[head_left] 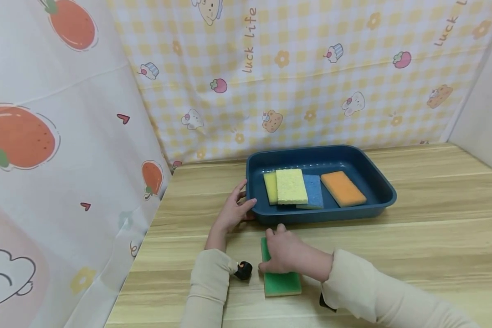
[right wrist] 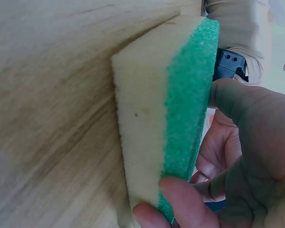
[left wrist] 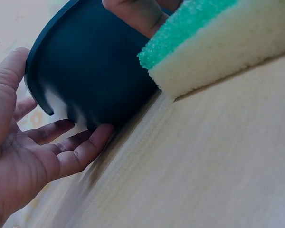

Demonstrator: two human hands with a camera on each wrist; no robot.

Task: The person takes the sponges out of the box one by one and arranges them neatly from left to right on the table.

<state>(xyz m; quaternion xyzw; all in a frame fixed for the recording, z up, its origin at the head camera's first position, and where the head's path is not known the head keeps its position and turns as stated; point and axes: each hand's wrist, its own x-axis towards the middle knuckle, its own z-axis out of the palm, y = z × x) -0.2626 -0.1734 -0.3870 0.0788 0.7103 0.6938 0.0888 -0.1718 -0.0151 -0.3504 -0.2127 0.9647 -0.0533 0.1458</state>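
Green-faced scouring sponge [head_left: 283, 284]: laid on worktop [head_left: 438, 228], seven o'clock from navy roasting pan [head_left: 324, 216]; gripped at edges by right hand [head_left: 288, 252], apparently for purchase. Pan held at eight o'clock by left hand [head_left: 231, 212], seemingly for steadying.

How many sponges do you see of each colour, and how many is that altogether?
Yellow sponges: 2 (the pale one on top, the deeper yellow one partly under it)
Blue sponge: 1
Orange sponge: 1
Green-topped sponge: 1
Total: 5
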